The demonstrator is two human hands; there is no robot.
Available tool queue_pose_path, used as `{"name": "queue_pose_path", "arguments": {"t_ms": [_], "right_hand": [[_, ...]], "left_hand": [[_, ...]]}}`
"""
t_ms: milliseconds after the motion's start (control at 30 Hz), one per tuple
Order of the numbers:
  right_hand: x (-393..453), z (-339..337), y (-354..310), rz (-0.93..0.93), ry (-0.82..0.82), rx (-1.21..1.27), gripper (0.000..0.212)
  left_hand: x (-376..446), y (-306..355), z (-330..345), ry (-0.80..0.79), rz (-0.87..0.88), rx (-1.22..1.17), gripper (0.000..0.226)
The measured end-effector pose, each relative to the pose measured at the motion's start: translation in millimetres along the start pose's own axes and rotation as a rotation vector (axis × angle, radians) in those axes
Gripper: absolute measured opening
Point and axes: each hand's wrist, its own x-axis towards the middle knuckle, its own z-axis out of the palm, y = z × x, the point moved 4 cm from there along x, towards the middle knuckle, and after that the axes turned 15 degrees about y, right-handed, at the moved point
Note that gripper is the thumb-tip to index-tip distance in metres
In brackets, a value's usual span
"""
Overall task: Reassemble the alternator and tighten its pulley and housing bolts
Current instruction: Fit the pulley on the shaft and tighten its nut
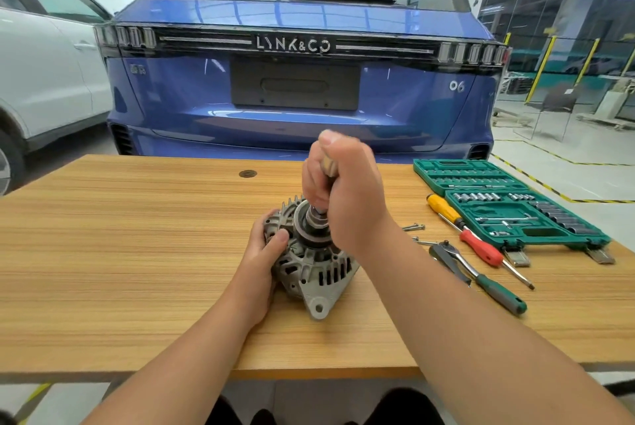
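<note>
Alternator (311,263) sits mid-desk (137,235), pulley (311,223) end up, mounting ear toward the person. Housing halves look mated already, so main reassembly seems done.

Left hand (263,253) grips the alternator body on its left side, thumb over the front housing, fingers curled round the far edge, steadying it. Right hand (343,191) is a fist clamped on a tool handle (329,163) held upright over the pulley; a socket (318,213) at the tool's lower end sits on the pulley centre. Handle is mostly hidden in the fist, so can't tell exactly what type of driver it is. Hand looks a bit blurred.

Judgement: step in hand = running down the pulley nut, prob. snug only w/ this tool, not final torque.

Left to do, as far as shown: 2 or so loose bolts (414,227) lie on the desk right of the alternator, so housing bolts likely not all in yet. Ratchet (481,273) w/ green handle lies nearby unused, next to a yellow/red screwdriver (462,229) and the open green socket set (508,205). Final tightening of pulley + housing bolts prob. still ahead. Roughly mid-to-late in the task.

Blue car (302,64) parked just behind the desk.
</note>
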Motion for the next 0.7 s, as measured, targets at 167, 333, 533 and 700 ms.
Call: {"name": "queue_pose_path", "arguments": {"t_ms": [167,333,533,700], "right_hand": [[21,-20,-20,0.059,0.116,0.172,0.041],[33,-53,-24,0.127,0.307,0.183,0.042],[45,-82,-10,0.183,0.401,0.081,0.043],[62,-119,9,0.271,0.498,-0.059,0.05]], "left_hand": [[1,-3,2,-0.019,0.026,0.027,0.076],[4,-5,2,-0.003,0.021,0.029,0.074],[4,-6,2,0.004,0.029,0.03,0.075],[6,-7,2,0.015,0.047,0.028,0.073]]}}
